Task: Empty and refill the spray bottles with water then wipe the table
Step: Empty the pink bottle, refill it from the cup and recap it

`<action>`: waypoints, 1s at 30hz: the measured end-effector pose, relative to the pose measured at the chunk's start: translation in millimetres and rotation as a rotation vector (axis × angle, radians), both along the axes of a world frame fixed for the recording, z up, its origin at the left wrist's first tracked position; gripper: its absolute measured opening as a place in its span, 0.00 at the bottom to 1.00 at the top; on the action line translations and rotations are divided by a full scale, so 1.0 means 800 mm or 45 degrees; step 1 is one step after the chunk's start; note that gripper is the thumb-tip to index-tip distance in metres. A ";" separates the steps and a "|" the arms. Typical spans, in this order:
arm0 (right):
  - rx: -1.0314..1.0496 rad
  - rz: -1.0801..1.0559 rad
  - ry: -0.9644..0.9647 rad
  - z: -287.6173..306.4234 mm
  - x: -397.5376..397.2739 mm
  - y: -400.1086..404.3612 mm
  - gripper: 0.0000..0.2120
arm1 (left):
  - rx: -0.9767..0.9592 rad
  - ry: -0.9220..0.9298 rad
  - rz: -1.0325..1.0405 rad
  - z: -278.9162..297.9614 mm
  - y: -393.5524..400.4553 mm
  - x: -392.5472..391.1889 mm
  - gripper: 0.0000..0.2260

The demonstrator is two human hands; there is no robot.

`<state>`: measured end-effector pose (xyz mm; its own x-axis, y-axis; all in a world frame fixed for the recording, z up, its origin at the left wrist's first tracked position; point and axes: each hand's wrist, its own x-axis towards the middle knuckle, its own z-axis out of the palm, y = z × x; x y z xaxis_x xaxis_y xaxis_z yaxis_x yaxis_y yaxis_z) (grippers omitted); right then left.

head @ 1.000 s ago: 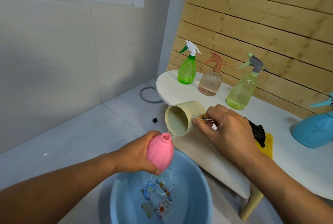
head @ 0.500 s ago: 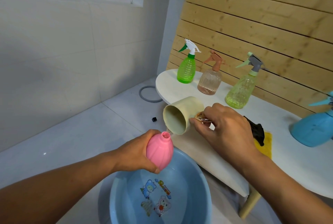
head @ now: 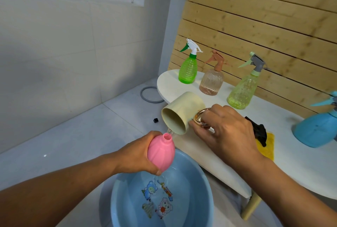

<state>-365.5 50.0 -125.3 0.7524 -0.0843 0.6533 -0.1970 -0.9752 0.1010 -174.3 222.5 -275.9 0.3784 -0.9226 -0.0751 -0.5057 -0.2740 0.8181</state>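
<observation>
1. Left hand (head: 138,155) grips the uncapped pink bottle (head: 160,153) above the blue basin (head: 204,181).
2. Right hand (head: 224,132) pinches the ring handle of the tipped beige cup (head: 182,111), pouring water just above the basin.
3. 4 spray bottles stand on the worktop (head: 300,168) beyond the basin.

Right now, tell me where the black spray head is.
In the head view, the black spray head lies on the white table, on the yellow cloth, just beyond the right hand and left of the blue bottle.

Both hands are curled in grips, left (head: 140,155) below right (head: 225,132).
</observation>
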 end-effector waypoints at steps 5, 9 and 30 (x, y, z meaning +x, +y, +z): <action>-0.159 0.073 -0.034 -0.001 -0.002 -0.001 0.15 | -0.001 -0.004 0.001 0.002 0.001 -0.001 0.48; -0.245 0.115 -0.038 -0.003 -0.002 -0.002 0.15 | -0.009 0.017 0.008 0.004 0.001 -0.002 0.47; 1.470 -0.383 0.997 -0.242 0.058 -0.076 0.15 | -0.138 0.247 0.334 -0.029 0.028 0.011 0.44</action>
<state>-318.7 -11.2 -319.0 0.7393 -0.4924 -0.4594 -0.6730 -0.5162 -0.5298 -165.6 245.3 -299.3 0.5922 -0.8022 -0.0758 -0.2616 -0.2804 0.9236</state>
